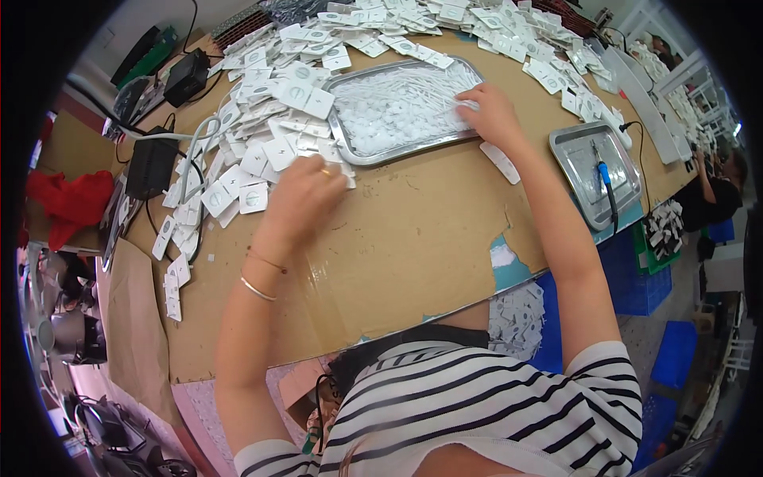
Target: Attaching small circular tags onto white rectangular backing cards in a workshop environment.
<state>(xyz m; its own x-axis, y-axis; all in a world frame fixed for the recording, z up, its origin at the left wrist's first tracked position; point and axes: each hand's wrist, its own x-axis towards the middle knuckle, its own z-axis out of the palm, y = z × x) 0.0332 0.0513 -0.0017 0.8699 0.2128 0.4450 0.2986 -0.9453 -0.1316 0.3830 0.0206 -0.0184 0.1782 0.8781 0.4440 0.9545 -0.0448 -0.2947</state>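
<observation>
A metal tray [350, 157] lies at the far middle of the table, filled with small white plastic parts [397, 103]. At its right edge is my right hand [487, 114], its fingers bent and closed over the thin white pieces there. What they grip is too small to make out. My left hand [306, 195] is at the near edge of a heap of flat white plastic pieces [262, 151] with rounded corners. Its fingers are curled and smeared by motion, so I cannot tell whether it holds one. One white piece [501, 162] lies below my right wrist.
On the right, a smaller metal tray [558, 143] holds a blue-handled soldering iron [605, 175]. More white pieces [509, 36] are heaped along the far side. Black power adapters [152, 167] and cables [208, 131] lie at the left. Brown cardboard [413, 238] covers the table.
</observation>
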